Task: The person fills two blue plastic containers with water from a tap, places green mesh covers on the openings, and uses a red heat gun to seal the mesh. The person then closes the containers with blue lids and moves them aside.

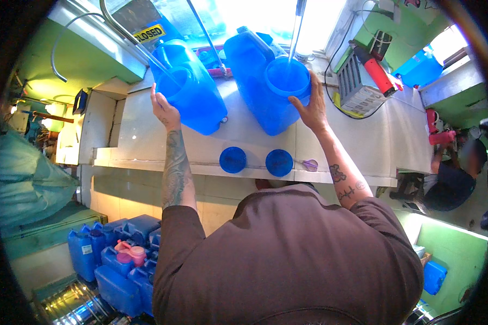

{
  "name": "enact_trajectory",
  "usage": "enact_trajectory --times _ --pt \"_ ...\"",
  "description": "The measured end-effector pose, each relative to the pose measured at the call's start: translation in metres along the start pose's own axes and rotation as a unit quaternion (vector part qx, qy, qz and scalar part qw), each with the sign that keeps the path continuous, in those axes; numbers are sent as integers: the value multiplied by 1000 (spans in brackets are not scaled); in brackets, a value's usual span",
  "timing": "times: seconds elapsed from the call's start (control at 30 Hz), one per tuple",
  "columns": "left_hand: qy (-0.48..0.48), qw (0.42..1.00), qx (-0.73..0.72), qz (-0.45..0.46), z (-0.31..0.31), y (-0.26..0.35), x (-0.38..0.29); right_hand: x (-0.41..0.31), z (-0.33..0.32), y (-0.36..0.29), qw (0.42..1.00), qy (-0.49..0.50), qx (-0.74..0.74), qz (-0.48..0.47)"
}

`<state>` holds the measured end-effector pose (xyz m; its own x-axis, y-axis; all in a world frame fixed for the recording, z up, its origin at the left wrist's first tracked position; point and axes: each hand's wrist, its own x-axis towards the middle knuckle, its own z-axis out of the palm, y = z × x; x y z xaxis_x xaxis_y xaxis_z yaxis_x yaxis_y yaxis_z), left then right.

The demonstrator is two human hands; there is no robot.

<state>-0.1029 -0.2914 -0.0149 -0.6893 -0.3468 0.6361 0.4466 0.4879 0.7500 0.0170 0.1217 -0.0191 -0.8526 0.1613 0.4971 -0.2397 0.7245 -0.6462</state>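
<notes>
Two translucent blue plastic water jugs stand on the tiled counter, their wide mouths facing me. My left hand [166, 110] rests against the rim of the left jug [205, 97]; a curved metal spout [146, 53] reaches into that mouth. At the rim of the right jug [254, 89], my right hand [312, 105] has its thumb and fingers spread around the side. A straight metal tube [296, 34] enters this mouth from above. Near the counter's front edge lie two round blue caps, a left cap [233, 159] and a right cap [279, 162].
Purple-handled scissors [310, 165] lie beside the caps on the counter [146, 122]. A red heat gun [374, 71] rests on a grey slatted box [356, 85] with a black cord. Several blue jugs [118, 284] stand low at left. A person [451, 183] is at far right.
</notes>
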Motion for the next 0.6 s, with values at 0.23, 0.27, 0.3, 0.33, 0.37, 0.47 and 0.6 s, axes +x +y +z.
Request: enact_trajectory --times 0.23,0.27,0.3,0.33,0.37,0.47,0.6 --pt "0 1000 -17 4 2 -6 2 0 0 2 1000 -2 3 0" --pt "-1 1000 -15 1 2 -7 2 0 0 2 1000 0 0 -1" --pt "-2 1000 -13 -1 2 -7 2 0 0 3 1000 1 2 -3" --pt "-1 1000 -7 2 2 -7 1 0 0 3 1000 1 4 -6" --pt "-4 1000 -12 -7 1 -6 1 0 0 3 1000 2 8 -11" --pt "-6 1000 -15 -14 1 -4 0 0 0 3 1000 -3 -9 -7" --pt "-9 1000 -13 -19 1 -1 0 0 0 3 1000 4 -5 -13"
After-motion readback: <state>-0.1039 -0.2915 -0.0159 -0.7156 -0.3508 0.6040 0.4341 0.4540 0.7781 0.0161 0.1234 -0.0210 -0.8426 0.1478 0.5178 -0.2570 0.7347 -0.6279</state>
